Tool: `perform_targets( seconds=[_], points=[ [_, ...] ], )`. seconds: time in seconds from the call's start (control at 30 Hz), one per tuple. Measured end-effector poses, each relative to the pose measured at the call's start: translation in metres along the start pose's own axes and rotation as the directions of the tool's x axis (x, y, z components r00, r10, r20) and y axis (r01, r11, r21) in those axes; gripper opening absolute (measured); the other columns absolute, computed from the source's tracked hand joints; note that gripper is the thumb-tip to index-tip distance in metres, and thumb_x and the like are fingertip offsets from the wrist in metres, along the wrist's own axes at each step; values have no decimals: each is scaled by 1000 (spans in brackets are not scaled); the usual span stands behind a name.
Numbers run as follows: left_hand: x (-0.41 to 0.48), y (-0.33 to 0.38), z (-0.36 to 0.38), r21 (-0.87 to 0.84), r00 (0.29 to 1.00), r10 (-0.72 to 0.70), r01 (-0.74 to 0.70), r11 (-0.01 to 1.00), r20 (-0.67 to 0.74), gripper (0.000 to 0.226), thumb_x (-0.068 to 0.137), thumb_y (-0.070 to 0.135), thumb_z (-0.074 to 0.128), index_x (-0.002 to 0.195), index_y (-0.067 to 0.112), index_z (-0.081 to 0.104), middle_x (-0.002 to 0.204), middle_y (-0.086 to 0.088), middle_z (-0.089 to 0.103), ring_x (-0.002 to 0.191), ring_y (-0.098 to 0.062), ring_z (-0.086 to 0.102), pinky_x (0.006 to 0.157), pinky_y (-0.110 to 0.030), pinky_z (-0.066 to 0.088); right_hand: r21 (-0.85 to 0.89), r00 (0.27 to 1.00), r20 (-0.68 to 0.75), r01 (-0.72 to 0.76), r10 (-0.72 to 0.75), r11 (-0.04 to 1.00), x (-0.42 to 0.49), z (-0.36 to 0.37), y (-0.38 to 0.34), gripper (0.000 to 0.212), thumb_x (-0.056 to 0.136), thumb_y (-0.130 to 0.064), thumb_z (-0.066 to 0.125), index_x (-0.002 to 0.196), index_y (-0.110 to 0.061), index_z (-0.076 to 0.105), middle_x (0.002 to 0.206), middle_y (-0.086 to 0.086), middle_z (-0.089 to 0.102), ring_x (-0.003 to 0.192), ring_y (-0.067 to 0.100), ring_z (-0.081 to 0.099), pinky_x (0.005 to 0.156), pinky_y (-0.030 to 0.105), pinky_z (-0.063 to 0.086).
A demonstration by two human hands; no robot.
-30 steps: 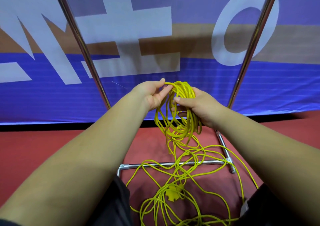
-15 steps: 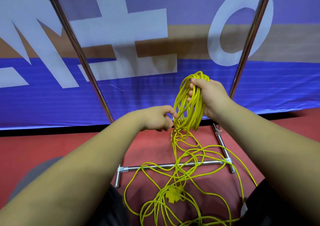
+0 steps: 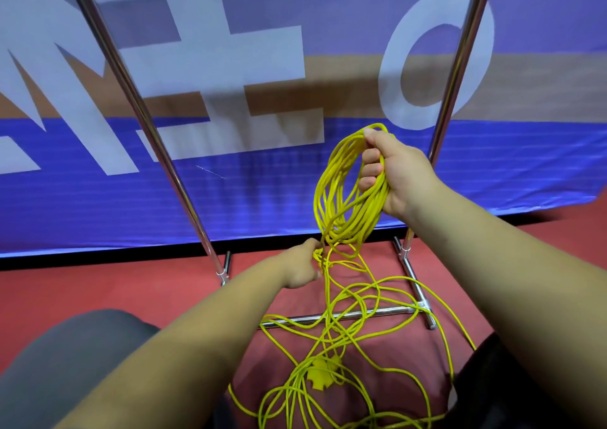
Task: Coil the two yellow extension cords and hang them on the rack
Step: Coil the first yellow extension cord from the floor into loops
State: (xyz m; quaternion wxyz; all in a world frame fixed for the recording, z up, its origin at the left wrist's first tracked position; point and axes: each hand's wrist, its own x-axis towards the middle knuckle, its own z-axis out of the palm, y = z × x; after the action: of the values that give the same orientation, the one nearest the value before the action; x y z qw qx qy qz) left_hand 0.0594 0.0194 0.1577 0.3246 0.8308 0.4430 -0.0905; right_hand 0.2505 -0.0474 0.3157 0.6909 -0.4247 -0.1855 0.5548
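1 coil [image 3: 368,215]: right hand [image 3: 399,172] grips, left hand [image 3: 300,269] pinches.

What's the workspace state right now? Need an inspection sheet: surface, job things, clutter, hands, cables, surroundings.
Surface: red floor; the rack stands on it.
Job's things: coil of yellow cord, held up, partly wound; loose cord tangled on the floor with a yellow plug block; rack with chrome uprights, nothing hung on the part in view.
Clutter: nothing seen.
Grippers: right hand grips the coil at its top, fingers curled through the loops; left hand holds the loose cord just below the coil.
Cables: loose cord lies across the rack's base bar; one cord or two, cannot tell.
Surroundings: blue banner with white letters behind the rack.
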Motion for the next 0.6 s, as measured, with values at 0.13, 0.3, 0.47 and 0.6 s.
perform_targets(
  seconds=[0.13,0.3,0.47,0.6],
  points=[
    [2,5,-4,35,993,88,-86,996,-74,64,98,21,67,156,25,40,149,-8,56,134,-30,55,102,-30,44,25,999,47,-22,21,999,-4,-3,-11,33,97,-42,75,78,-25,53,58,-11,35,41,3,31,39,21,29],
    [6,-7,-13,141,994,106,-108,984,22,24,102,28,63,123,23,73,123,0,72,119,-24,63,97,-31,48,21,996,84,-31,29,999,-9,-6,-13,31,99,-36,72,74,-26,56,57,-11,33,40,3,30,38,20,28],
    [1,-5,-41,-24,987,103,-107,994,-123,27,97,36,70,93,10,74,91,-8,76,92,-25,73,84,-37,58,-31,999,49,3,-2,999,-11,-10,-19,29,99,-33,72,76,-26,55,58,-10,34,41,4,29,42,21,24],
    [-25,18,-85,-494,975,21,-132,860,-223,31,102,35,64,87,9,57,67,-9,55,59,-24,72,62,-34,60,-85,999,22,40,-38,996,-8,-17,-24,28,99,-30,73,76,-26,58,59,-10,35,43,6,29,43,23,26]
  ],
)
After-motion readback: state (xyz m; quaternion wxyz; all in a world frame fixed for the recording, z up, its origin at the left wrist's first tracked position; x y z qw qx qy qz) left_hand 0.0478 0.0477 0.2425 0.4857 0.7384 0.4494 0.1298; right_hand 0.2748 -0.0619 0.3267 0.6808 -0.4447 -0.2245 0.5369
